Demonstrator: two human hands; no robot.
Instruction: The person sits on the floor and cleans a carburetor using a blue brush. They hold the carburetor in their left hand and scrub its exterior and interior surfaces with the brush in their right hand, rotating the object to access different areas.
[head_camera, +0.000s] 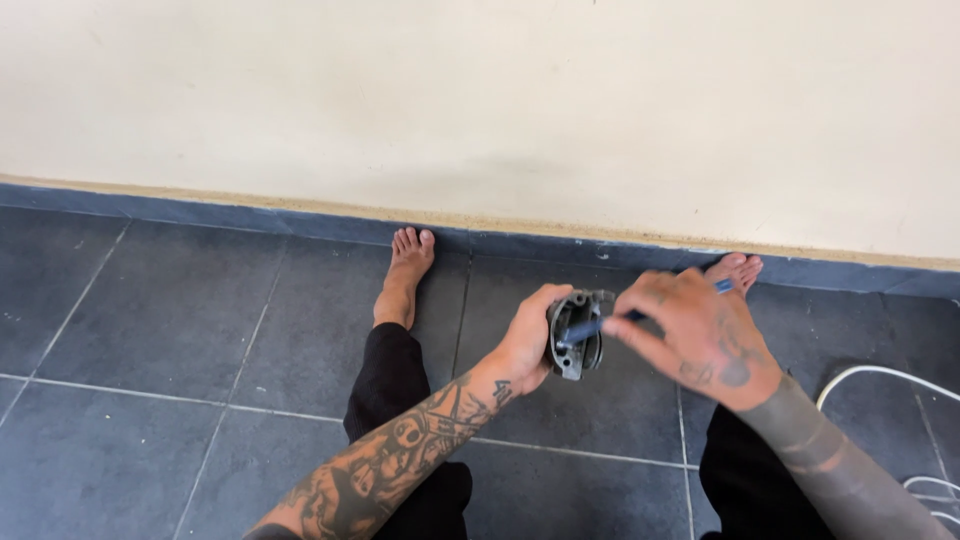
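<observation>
Left hand (525, 340) wrapped round grey metal housing (575, 335), grip closed on its back, open face turned toward right hand (695, 335). Right hand pinching blue-handled tool (600, 326), tip poked inside housing, handle end sticking out past knuckles. All held up in air between legs, above dark tiled floor (150, 330), not far from wall edge. Bare feet almost at blue skirting (250, 217). White cable (880, 375) on floor at right edge. Loads of open tile on left side.

Soft even daylight, faint shadows, slight motion blur
</observation>
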